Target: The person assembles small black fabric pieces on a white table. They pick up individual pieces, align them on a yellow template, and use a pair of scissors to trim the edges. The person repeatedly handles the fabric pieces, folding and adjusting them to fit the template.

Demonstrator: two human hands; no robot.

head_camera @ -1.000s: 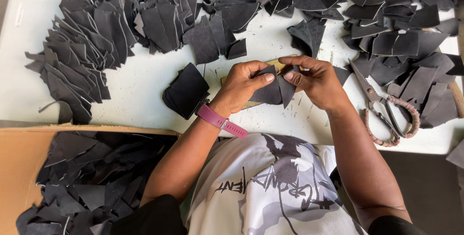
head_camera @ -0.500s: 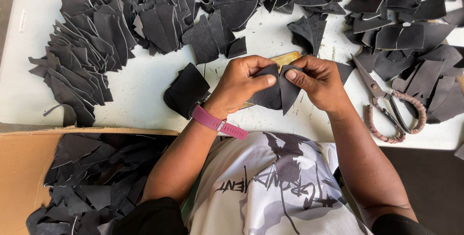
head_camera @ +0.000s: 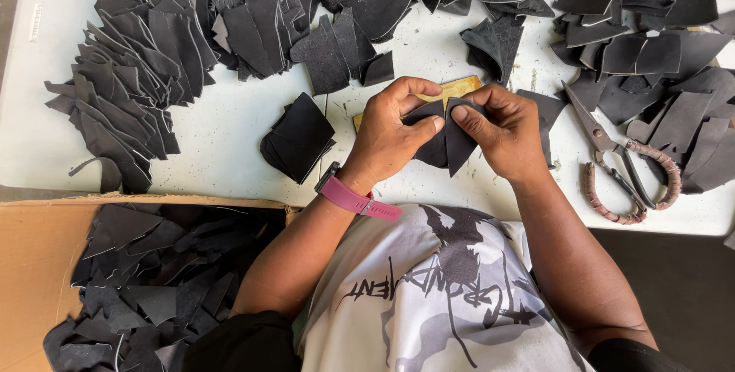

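Both my hands pinch a folded black leather piece [head_camera: 442,145] above a white table [head_camera: 230,131], near its front edge. My left hand [head_camera: 390,133] grips the piece's left side with thumb and fingers; a pink watch strap sits on that wrist. My right hand [head_camera: 498,133] holds the right flap, thumb pressed on the fold. A tan block [head_camera: 459,86] lies under the hands, mostly hidden. A small stack of black pieces [head_camera: 297,138] rests just left of my left hand.
Piles of black leather pieces [head_camera: 161,43] cover the table's left, back and right. Large scissors [head_camera: 624,169] with wrapped handles lie to the right. A cardboard box [head_camera: 46,265] of black scraps stands at lower left, below the table edge.
The hands and the piece stay in place; my fingers have shifted slightly on the fold. The camera view has tilted a little.
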